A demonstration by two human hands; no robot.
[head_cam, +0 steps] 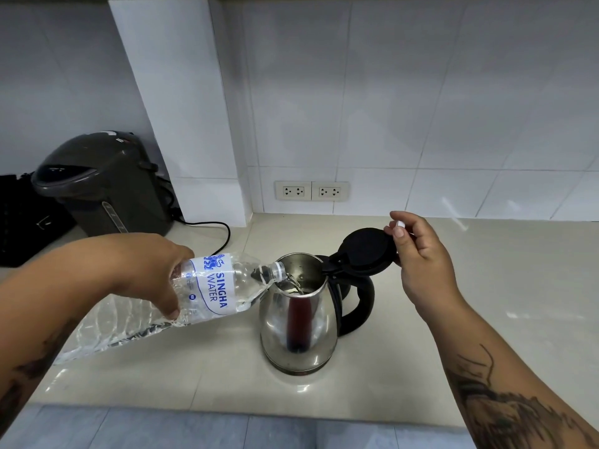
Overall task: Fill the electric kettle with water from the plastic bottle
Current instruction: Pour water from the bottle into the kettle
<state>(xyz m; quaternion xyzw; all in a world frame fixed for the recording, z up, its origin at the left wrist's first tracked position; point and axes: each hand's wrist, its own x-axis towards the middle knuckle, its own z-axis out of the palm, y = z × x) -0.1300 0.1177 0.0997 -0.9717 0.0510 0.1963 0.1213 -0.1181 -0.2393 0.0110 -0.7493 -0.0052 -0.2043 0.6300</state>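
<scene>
The left hand [152,270] gripped the tilted bottle [207,286], pouring water into the kettle [296,322]. The right hand [418,254] pinched the lid [364,251] open; filling appeared underway, unfinished.

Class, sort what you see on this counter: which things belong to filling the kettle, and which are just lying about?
In use: plastic bottle, electric kettle, its open lid, left hand, right hand.

Lying about: dark hot-water dispenser, its black cord, wall sockets.
</scene>
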